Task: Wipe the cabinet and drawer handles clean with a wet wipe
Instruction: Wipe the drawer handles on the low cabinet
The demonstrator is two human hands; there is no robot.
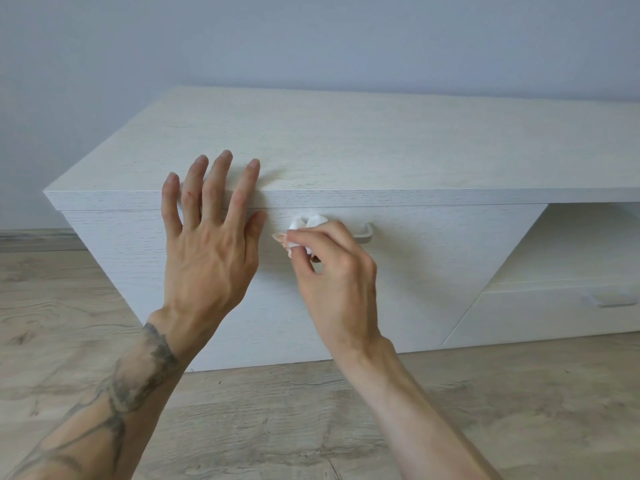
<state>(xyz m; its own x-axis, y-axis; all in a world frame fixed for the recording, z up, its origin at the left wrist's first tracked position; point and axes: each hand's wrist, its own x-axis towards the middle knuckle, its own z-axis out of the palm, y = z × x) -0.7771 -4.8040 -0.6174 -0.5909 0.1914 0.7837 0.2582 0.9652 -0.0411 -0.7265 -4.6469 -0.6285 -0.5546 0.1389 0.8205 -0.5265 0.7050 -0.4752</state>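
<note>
Pale grey wall (311, 39), wood-look plank floor (52, 306). 1 low white wood-grain cabinet (381, 143). 1 left hand (211, 244), fingers spread straight, laid flat over cabinet's top front edge. 1 right hand (332, 271), pinching crumpled white wet wipe (306, 223) at fingertips against front panel, just left of curved white handle (366, 233); only handle's right end visible past knuckles. 2nd pale drawer handle (611, 301) lower right, well apart.

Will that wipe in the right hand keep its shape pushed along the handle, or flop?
Probably floppy: the wet wipe, pinched by the right hand, is bunched into soft folds. Likely light, since fingertips alone carry it. It may crumple further against the handle.
</note>
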